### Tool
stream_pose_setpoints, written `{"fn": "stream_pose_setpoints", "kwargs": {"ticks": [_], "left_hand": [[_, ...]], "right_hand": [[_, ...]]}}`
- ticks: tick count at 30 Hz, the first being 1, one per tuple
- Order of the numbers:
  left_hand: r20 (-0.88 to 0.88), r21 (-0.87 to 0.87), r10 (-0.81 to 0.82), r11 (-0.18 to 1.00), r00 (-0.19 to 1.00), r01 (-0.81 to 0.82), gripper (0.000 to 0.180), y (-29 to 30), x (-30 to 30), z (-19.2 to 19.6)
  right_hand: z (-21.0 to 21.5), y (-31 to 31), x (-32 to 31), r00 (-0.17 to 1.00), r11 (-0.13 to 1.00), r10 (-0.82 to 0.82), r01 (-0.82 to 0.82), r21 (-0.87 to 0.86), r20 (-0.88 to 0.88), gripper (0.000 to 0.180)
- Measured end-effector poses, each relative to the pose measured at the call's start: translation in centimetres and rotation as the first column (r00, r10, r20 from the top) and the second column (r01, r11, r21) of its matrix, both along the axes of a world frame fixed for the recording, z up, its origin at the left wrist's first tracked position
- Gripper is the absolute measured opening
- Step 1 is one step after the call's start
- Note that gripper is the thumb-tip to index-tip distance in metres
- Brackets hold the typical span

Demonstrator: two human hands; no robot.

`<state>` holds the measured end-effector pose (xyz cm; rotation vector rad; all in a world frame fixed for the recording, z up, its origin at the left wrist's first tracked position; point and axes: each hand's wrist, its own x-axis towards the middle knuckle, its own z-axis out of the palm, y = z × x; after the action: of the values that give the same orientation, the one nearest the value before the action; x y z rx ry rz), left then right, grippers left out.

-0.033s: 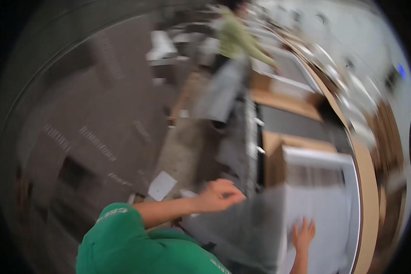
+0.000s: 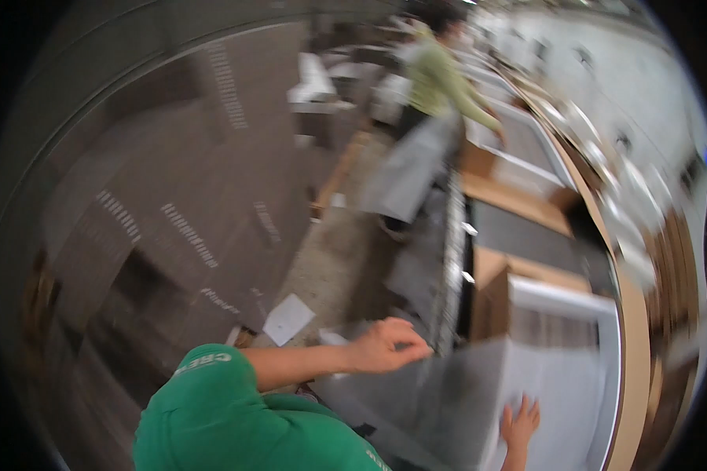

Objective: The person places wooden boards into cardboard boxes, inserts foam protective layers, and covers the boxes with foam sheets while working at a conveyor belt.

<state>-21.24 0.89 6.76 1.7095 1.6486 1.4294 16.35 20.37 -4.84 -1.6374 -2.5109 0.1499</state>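
A thin, translucent white packing sheet [image 2: 440,400] hangs over the left side of a white-lined cardboard box [image 2: 609,377] at the lower right. My left hand [image 2: 389,345] is closed, thumb and fingers pinched together at the sheet's upper edge, to the left of the box. Inside the box, my right hand [image 2: 520,424] is open, its fingers spread over the white sheet near the left side. Through the covering, a brownish panel shows faintly at the far end. Motion blurs the sheet's outline.
A co-worker [image 2: 432,86] in a light green top reaches into another box [image 2: 526,129] farther along the conveyor line [image 2: 518,216]. Large brown cardboard stacks [image 2: 157,173] stand at left. White paper [image 2: 289,318] lies on the floor [image 2: 322,259]. Cardboard pieces [image 2: 675,275] lean at right.
The whole view has swung, so the surroundings sit farther right and lower in the picture. My left hand keeps its pinch, and my right hand stays spread over the box.
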Motion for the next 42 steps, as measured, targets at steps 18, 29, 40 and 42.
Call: {"fn": "stream_pose_setpoints", "kwargs": {"ticks": [18, 29, 40, 42], "left_hand": [[-0.458, 0.7, 0.794, 0.045, -0.4, -0.712, 0.008, -37.0, -20.6, 16.6], [-0.019, 0.163, 0.917, -0.391, -0.399, -0.906, 0.069, -48.2, -18.3, 17.6], [0.258, 0.318, 0.934, -0.323, -0.247, -0.891, 0.043, -51.4, -18.8, 15.9], [0.599, 0.171, 0.796, -0.239, -0.092, -0.956, 0.034, -52.5, -18.4, 16.7]], "right_hand": [[3.6, 10.1, -5.5, 0.879, 0.895, 0.383, -0.278, -0.348, 0.283, 0.052], [5.8, 17.7, -8.6, 0.876, 0.889, 0.202, 0.024, -0.457, 0.439, 0.068], [10.3, 17.9, -10.8, 0.97, 0.986, 0.047, -0.006, -0.168, 0.238, 0.059], [11.7, 17.8, -12.2, 0.995, 0.998, 0.052, -0.055, 0.033, 0.088, 0.056]]}}
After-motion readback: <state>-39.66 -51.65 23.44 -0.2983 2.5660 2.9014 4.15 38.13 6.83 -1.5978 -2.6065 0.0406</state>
